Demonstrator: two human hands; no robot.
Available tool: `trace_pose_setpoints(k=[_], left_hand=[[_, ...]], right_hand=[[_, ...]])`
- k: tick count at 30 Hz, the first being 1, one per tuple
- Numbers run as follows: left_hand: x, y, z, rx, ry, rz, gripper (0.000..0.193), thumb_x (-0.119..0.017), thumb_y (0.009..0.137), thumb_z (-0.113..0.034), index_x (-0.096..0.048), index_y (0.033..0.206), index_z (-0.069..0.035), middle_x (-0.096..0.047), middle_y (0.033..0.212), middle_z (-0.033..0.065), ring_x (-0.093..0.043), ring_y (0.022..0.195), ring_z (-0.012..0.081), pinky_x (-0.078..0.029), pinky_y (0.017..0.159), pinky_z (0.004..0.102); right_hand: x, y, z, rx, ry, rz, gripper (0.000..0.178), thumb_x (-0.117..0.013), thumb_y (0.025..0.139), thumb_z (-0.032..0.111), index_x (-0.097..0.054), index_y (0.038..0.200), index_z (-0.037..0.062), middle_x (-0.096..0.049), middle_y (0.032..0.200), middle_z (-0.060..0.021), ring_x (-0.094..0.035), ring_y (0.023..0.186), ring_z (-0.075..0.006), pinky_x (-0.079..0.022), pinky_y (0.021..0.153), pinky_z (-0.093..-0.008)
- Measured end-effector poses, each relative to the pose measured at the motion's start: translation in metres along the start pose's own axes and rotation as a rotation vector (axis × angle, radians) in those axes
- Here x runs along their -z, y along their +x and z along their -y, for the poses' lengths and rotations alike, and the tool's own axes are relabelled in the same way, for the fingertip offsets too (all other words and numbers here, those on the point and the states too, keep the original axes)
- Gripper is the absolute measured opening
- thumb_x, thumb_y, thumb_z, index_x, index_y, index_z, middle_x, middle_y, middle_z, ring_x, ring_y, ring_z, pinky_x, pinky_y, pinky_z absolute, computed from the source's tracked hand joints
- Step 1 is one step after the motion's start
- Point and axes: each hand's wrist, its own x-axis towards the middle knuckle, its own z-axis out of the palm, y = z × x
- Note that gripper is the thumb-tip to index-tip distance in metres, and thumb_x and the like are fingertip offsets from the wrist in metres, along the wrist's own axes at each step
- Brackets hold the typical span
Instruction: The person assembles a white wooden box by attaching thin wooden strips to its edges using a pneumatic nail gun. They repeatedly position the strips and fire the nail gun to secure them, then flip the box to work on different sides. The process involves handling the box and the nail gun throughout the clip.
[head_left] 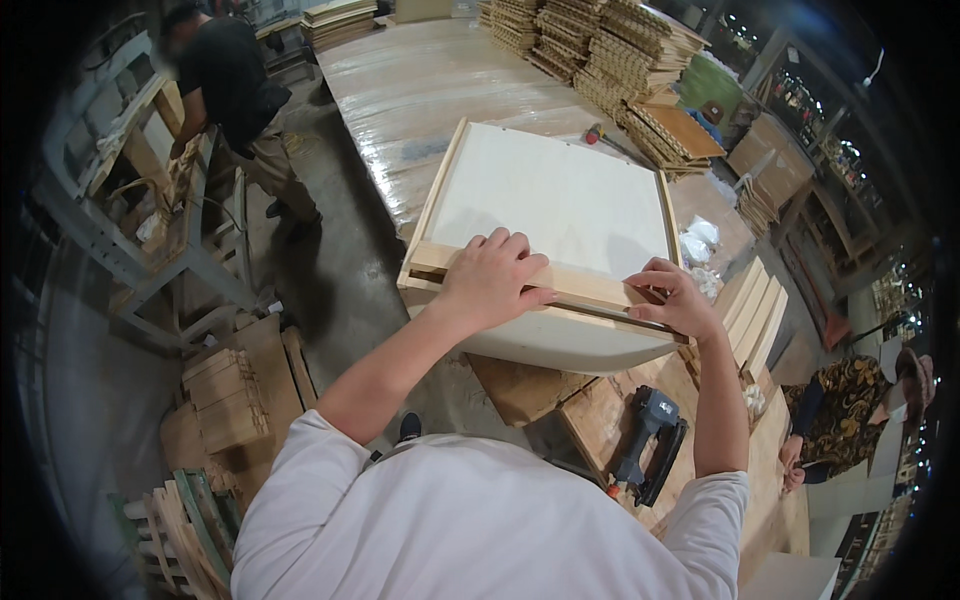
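A wooden box frame (665, 215) with a white panel (560, 195) lies in front of me, its rounded white side toward me. Along its near edge runs a pale wooden slat (590, 284), with a narrow dark gap beside it. My left hand (490, 282) is closed over the slat left of its middle, fingers bent across the top and thumb along the near side. Near the right end, my right hand (680, 300) pinches the slat between thumb and fingers. Right of my body, a nail gun (648, 445) rests on a wooden work surface (590, 420).
A film-covered table (400, 90) extends behind the box, bearing a red-headed tool (597, 133) and stacked wooden parts (640, 60). Loose slats (750, 315) lie at right. One person (235, 90) stands far left, another (840, 415) at right. Boards (225, 400) are piled lower left.
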Motion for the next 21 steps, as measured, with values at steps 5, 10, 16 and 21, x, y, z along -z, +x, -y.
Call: trace_pose_setpoints(k=[5, 10, 16, 21], left_hand=[[0.003, -0.010, -0.003, 0.015, 0.021, -0.008, 0.039, -0.065, 0.080, -0.041, -0.062, 0.108, -0.014, -0.054, 0.096, 0.0039, -0.051, 0.094, 0.0218, -0.042, 0.082, 0.0362], [0.001, -0.016, -0.010, -0.036, 0.113, 0.002, 0.057, -0.066, 0.077, -0.048, -0.057, 0.121, -0.013, -0.051, 0.099, 0.0046, -0.049, 0.096, 0.0222, -0.040, 0.084, 0.0368], [-0.003, -0.015, -0.002, -0.144, 0.176, -0.021, 0.068, -0.064, 0.074, -0.056, -0.055, 0.126, -0.014, -0.050, 0.099, 0.0044, -0.048, 0.094, 0.0218, -0.039, 0.084, 0.0365], [0.009, -0.006, 0.045, -0.264, 0.164, 0.040, 0.069, -0.069, 0.069, -0.051, -0.055, 0.128, -0.017, -0.051, 0.099, 0.0046, -0.049, 0.096, 0.0225, -0.039, 0.086, 0.0377]], right_hand=[[-0.005, -0.002, -0.002, 0.102, -0.029, -0.026, 0.044, -0.080, 0.066, 0.029, -0.069, 0.101, 0.0041, -0.055, 0.083, -0.0084, -0.054, 0.077, -0.0219, -0.044, 0.071, -0.0327], [-0.008, -0.009, -0.002, 0.134, -0.078, -0.056, 0.047, -0.079, 0.068, 0.033, -0.068, 0.104, 0.0037, -0.052, 0.084, -0.0059, -0.051, 0.081, -0.0194, -0.042, 0.073, -0.0307], [-0.012, -0.012, 0.008, 0.108, -0.130, -0.105, 0.035, -0.075, 0.073, 0.023, -0.068, 0.102, 0.0046, -0.047, 0.080, -0.0062, -0.048, 0.077, -0.0200, -0.042, 0.071, -0.0319], [-0.043, -0.002, 0.031, 0.118, -0.130, -0.275, 0.027, -0.073, 0.077, 0.022, -0.067, 0.096, 0.0056, -0.047, 0.075, -0.0077, -0.048, 0.075, -0.0240, -0.042, 0.068, -0.0355]])
